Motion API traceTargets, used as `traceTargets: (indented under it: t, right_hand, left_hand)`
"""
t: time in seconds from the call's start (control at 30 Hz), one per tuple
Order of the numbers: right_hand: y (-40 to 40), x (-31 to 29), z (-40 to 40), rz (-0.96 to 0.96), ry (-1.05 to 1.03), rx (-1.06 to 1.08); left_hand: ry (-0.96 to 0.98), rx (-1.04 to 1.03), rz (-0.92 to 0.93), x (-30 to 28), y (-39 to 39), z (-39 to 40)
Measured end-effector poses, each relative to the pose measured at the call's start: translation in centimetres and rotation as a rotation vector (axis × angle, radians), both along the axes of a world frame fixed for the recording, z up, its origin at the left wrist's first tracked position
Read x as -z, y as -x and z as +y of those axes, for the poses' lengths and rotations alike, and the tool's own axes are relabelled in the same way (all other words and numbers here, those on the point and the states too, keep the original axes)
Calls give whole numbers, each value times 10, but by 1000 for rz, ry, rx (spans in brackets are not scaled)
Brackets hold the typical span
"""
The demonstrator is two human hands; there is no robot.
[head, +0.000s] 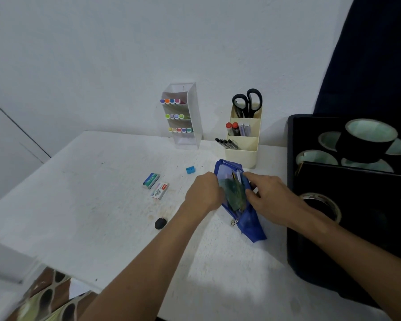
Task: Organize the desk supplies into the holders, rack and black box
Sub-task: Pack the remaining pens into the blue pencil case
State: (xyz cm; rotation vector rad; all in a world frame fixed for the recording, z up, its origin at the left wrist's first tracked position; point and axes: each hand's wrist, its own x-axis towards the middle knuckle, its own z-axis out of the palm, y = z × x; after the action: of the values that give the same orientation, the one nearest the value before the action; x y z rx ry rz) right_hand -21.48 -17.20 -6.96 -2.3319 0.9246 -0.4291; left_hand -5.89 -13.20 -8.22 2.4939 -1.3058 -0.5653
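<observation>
— At table centre, why both hands on the pouch [237,200]?
— Left hand [204,193] and right hand [271,193] each pinch a lip, spreading it so pens show.
— Where do they go?
— Holder [242,137] at twelve o'clock; black box [294,205] at three.

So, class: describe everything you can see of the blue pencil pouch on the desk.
The blue pencil pouch is soft, fabric-like, with a partly see-through side. It lies flat on the white desk, unzipped, zipper pull near the near end. Pens and greenish items show inside. The left hand and right hand grip its opening's edges.
</observation>
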Motion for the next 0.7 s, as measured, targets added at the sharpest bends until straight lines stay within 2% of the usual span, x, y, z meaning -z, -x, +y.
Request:
traceTargets:
  t: [0.13,0.37,0.57,0.7]
  right_hand:
    - [0,0,1,-1,-8,1]
    - [-1,-1,1,4,-12,3]
    - [-1,-1,2,-1,-13,2]
    - [-1,0,3,3,-23,-1]
  left_hand:
    - [24,11,-35,-4,-21,7]
    - [4,-104,-43,-8,-74,29]
    - [-153,-28,-65,-16,-98,67]
    - [-295,-21,-1,-13,-101,87]
